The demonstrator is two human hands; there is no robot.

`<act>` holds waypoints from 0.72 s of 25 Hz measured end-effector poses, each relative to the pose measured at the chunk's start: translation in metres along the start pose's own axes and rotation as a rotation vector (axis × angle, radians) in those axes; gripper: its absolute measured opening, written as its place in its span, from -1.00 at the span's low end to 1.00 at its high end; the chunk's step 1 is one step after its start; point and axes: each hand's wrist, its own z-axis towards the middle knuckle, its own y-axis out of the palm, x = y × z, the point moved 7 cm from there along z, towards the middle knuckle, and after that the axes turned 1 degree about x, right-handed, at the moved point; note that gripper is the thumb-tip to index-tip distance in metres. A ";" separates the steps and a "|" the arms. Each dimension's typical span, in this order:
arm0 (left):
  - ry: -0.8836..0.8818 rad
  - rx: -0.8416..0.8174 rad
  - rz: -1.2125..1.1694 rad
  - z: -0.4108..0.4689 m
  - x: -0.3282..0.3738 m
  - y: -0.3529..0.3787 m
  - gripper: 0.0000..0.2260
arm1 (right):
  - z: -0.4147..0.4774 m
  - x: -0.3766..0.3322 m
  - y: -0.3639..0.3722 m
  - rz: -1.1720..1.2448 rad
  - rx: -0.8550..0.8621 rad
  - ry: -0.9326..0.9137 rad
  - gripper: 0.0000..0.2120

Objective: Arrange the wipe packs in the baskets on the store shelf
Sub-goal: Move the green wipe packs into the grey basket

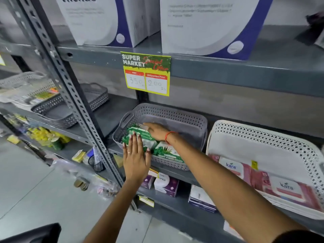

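A grey perforated basket (184, 118) stands on the middle shelf and holds green wipe packs (166, 151). My left hand (135, 158) lies flat, fingers spread, against the front of one green pack (138, 133) at the basket's left front corner. My right hand (157, 130) reaches into the basket and rests on the far side of the same pack, so the pack sits pressed between both hands. To the right, a white perforated basket (273, 137) holds pink wipe packs (273, 183) lying flat.
A yellow price tag (146, 73) hangs from the shelf edge above the grey basket. Large white boxes (208, 23) fill the top shelf. A slotted steel upright (73, 95) stands left of the basket. Small boxes (166, 185) sit on the shelf below.
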 end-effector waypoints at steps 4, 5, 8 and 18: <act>0.128 -0.046 -0.009 -0.011 0.035 -0.001 -0.44 | -0.045 0.019 -0.037 0.023 0.167 0.036 -0.67; 0.155 -0.057 -0.033 -0.018 0.051 -0.001 -0.44 | -0.061 0.026 -0.046 0.004 0.196 0.043 -0.68; 0.214 -0.100 -0.088 -0.041 0.109 0.004 -0.41 | -0.119 0.051 -0.076 -0.010 0.348 0.103 -0.71; 0.503 -0.284 -0.026 -0.116 0.283 0.038 -0.33 | -0.386 0.216 -0.163 -0.001 1.209 0.480 -0.75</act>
